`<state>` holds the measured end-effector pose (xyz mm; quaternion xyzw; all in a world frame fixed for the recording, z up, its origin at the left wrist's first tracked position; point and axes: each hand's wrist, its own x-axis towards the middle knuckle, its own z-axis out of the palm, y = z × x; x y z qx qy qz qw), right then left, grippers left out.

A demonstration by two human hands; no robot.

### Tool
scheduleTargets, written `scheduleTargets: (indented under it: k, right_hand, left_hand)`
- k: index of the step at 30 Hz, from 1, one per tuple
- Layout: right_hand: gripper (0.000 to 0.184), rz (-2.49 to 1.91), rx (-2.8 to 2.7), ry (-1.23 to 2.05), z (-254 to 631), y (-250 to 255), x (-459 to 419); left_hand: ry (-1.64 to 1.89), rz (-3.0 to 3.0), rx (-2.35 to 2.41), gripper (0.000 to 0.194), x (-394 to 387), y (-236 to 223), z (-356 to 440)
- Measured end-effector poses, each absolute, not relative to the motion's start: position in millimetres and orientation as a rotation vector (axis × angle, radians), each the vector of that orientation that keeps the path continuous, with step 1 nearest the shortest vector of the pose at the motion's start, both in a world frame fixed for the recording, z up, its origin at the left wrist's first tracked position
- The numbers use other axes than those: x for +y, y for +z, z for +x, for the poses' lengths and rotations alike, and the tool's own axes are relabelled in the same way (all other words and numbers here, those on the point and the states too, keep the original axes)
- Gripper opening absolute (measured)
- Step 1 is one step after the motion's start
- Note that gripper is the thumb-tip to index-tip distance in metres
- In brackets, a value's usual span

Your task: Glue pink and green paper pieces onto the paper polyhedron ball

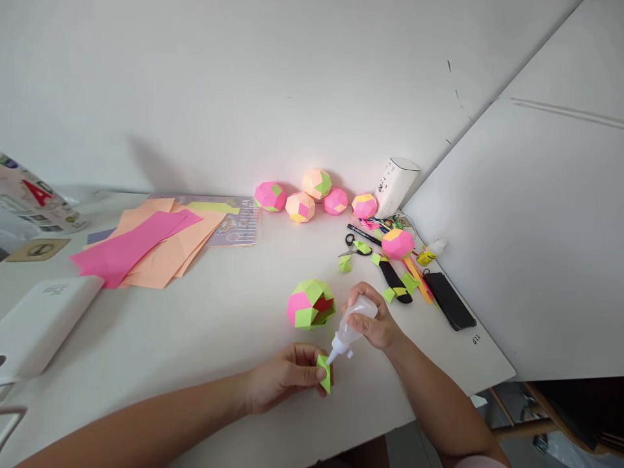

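Between thumb and fingers, my left hand (287, 377) pinches a small folded green paper piece (324, 374) near the table's front edge. My right hand (373, 318) is wrapped round a translucent white glue bottle (351, 327), tilted nozzle down. The nozzle tip is at the green piece; whether glue is coming out is too small to tell. Just behind both hands sits a green and pink faceted paper ball (311, 304), with an opening on its right side that shows a red-pink inside.
Finished-looking paper balls (270, 196) line the wall. Scissors (355, 247), a black-handled cutter (394, 281), green scraps and a phone (448, 300) lie right. Coloured paper sheets (146, 247) and a white device (49, 322) occupy the left. A partition (536, 227) bounds the right.
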<state>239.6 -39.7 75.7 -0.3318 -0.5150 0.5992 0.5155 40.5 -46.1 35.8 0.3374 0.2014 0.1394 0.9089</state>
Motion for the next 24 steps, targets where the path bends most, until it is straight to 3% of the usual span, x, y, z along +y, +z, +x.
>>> scheduleTargets:
  k: [24]
  right_hand:
    - [0.032,-0.838,-1.237,1.402,238.3,74.4,-40.4]
  left_hand:
    - [0.292,0.727,0.407,0.024,-46.2,34.9,39.8]
